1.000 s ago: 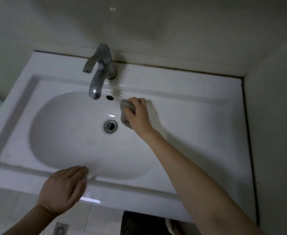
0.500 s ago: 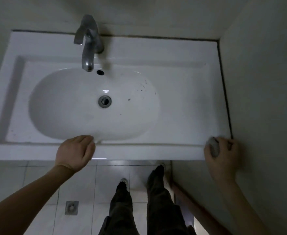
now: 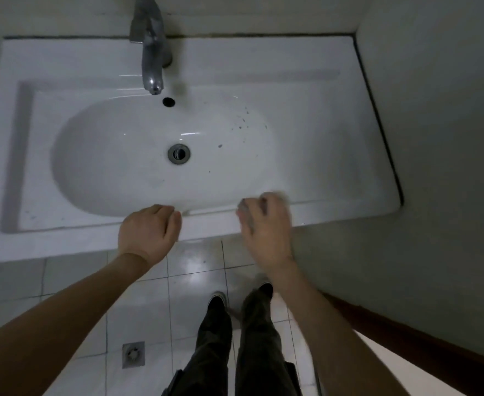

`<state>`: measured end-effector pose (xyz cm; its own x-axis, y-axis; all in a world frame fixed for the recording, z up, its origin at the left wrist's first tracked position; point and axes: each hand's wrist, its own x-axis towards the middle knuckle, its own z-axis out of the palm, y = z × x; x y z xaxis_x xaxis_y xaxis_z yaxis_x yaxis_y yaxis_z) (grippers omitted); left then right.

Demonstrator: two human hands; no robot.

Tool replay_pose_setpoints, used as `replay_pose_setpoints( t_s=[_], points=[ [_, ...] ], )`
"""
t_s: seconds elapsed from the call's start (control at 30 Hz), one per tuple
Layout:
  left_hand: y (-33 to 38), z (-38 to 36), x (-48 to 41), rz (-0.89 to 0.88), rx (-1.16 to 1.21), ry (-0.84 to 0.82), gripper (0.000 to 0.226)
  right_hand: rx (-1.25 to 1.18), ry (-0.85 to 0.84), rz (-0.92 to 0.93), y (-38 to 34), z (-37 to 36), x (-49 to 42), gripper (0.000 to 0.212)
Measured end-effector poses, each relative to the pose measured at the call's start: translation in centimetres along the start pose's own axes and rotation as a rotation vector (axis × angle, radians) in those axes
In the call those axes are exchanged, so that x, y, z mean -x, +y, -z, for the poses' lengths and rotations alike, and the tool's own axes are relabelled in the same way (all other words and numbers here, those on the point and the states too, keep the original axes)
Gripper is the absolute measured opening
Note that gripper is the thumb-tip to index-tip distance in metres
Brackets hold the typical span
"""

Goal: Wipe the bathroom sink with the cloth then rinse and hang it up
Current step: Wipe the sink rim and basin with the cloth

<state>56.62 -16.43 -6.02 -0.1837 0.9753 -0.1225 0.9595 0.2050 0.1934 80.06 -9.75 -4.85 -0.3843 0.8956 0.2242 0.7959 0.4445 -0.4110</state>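
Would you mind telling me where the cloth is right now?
In the head view, the cloth is bunched under the right hand on the sink's front rim, right of the left hand.

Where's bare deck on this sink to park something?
Widest: flat deck right of the basin, running to the wall. Narrower: left ledge, and the back ledge either side of the faucet. Crowded: front rim, under left hand and right hand with the cloth.

Person seen from above: both forearms bare, no sleeves visible; left hand (image 3: 149, 232) and right hand (image 3: 266, 227) ungloved; dark trousers (image 3: 235, 347) and dark shoes (image 3: 217, 300), lower centre of frame.
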Motion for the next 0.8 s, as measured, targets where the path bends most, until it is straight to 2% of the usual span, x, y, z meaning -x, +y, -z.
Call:
replay_pose_setpoints(
  t_s=[0.13,0.23,0.3,0.4,0.5,0.57,0.7,0.8],
  points=[
    [-0.1,-0.3,0.0,0.009,-0.031,0.013,0.043,0.082,0.184,-0.346,11.5,5.1,-0.1,0.02],
    [0.0,-0.4,0.1,0.009,-0.059,0.042,0.043,0.147,0.264,-0.403,13.8,5.4,-0.1,0.025],
    [0.2,-0.3,0.2,0.011,-0.062,0.055,0.042,0.127,0.276,-0.377,10.5,4.1,-0.4,0.021],
    [0.4,-0.2,0.0,0.004,-0.045,0.062,0.042,0.101,0.274,-0.175,2.4,0.5,-0.4,0.008],
    [0.5,-0.2,0.0,-0.002,-0.036,0.061,0.044,0.013,0.116,-0.113,-5.5,-2.7,-0.2,0.017],
    [0.5,-0.2,0.1,-0.007,-0.028,0.067,0.045,-0.009,0.025,-0.058,-7.6,-3.6,0.0,0.021],
    [0.4,-0.3,0.1,0.002,-0.025,0.072,0.045,-0.032,-0.024,0.065,-2.7,-1.5,-0.1,0.019],
    [0.2,-0.6,0.1,0.013,-0.029,0.083,0.044,0.002,0.039,-0.138,5.9,1.4,-0.4,0.018]
  ],
)
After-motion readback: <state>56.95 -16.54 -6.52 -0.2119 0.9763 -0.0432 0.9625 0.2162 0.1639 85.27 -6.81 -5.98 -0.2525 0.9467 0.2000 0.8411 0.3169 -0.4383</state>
